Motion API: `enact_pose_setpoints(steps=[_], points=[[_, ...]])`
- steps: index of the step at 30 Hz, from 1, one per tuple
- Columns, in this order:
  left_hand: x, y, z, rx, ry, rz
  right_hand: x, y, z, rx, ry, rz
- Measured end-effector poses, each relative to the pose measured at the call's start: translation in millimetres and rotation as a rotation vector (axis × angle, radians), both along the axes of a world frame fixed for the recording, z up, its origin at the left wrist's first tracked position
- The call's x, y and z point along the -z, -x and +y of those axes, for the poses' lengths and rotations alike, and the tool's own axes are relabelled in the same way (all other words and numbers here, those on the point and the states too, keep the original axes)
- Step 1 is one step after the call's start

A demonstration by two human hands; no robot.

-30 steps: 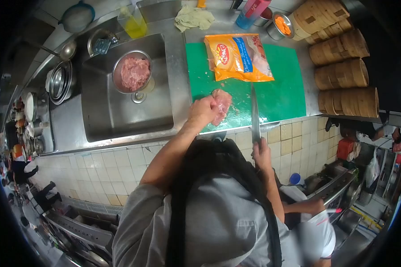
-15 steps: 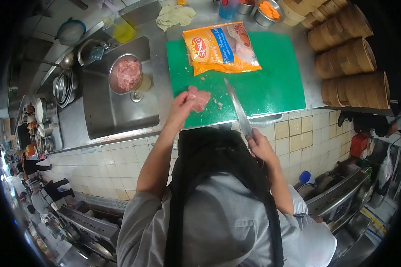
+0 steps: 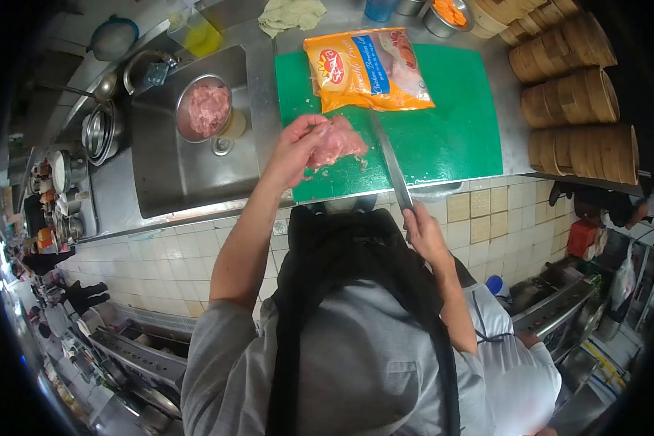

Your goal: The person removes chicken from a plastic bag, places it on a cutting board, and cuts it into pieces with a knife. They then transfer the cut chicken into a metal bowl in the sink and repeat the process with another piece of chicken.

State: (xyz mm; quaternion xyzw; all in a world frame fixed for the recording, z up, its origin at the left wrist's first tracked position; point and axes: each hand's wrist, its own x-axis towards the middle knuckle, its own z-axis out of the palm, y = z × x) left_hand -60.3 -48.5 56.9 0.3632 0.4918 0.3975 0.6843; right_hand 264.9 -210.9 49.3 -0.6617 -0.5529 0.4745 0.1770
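Over the left part of the green cutting board, my left hand pinches a piece of raw chicken by its left edge. Small meat scraps lie on the board just under it. My right hand is wrapped round the handle of a long knife at the board's front edge. The blade points away from me, its tip close to the orange chicken bag lying on the board. In the sink to the left, a metal bowl holds cut raw meat.
The steel sink lies left of the board. Stacked bamboo steamers line the right side. At the back are a green cloth and a bowl of sliced carrots. Another person in white stands close behind on my right.
My left hand has shifted up and slightly right with the chicken, which now spreads wider. The knife has moved slightly and stays in my right hand.
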Motion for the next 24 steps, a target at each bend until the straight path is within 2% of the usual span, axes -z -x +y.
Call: enact_pose_setpoints(steps=[1, 4, 7, 10, 13, 19, 24], points=[[10, 3, -1, 0.020, -0.009, 0.134, -5, 2, 2, -0.004, -0.006, -0.011], [24, 8, -14, 0.105, -0.361, 1.048, -9, 6, 3, -0.054, -0.078, -0.075], [19, -11, -11, 0.044, -0.836, 0.991, -9, 12, 4, -0.105, -0.158, -0.116], [36, -17, -13, 0.123, -0.882, 1.045, -10, 20, 7, -0.178, -0.215, -0.199], [51, -17, -18, 0.123, -0.775, 1.084, -14, 29, 11, -0.210, -0.263, -0.206], [61, -16, -22, 0.050, -0.900, 1.066, -9, 32, 13, -0.295, -0.212, -0.264], [64, -15, -24, 0.051, -0.905, 1.075, -5, 32, 14, -0.330, -0.147, -0.278]])
